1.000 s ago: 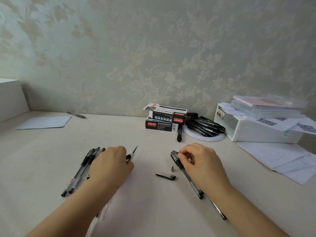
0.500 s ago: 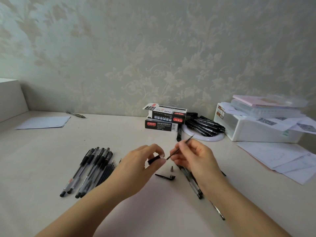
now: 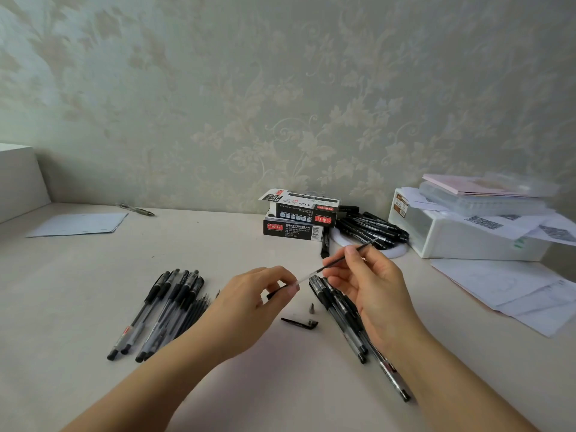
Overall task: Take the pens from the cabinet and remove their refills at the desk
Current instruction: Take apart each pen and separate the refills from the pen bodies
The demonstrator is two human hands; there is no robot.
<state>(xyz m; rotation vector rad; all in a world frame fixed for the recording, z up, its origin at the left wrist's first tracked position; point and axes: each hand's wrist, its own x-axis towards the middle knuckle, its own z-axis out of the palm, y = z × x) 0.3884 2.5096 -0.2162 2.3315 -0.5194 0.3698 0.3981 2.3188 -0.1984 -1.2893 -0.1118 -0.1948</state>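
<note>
My left hand [image 3: 249, 304] pinches a black pen part [image 3: 275, 294], mostly hidden by its fingers. My right hand [image 3: 371, 288] pinches a thin refill [image 3: 343, 258] that slants up to the right, its pale lower end at the left hand's fingertips. Several black-capped pens [image 3: 162, 310] lie in a row on the desk to the left, with loose dark refills [image 3: 199, 307] beside them. More pens [image 3: 339, 307] lie under and below my right hand. A small metal tip [image 3: 311, 308] and a black clip piece [image 3: 299, 322] lie between my hands.
Two stacked pen boxes [image 3: 299, 218] stand at the wall, with a heap of black markers [image 3: 371, 229] on their right. A white storage box [image 3: 467, 241] and loose papers [image 3: 514, 291] fill the right side. A sheet [image 3: 78, 224] and a pen [image 3: 137, 209] lie far left.
Both hands rose from the desk and met in the middle. My right hand then drew the refill up and to the right, away from the part in my left hand.
</note>
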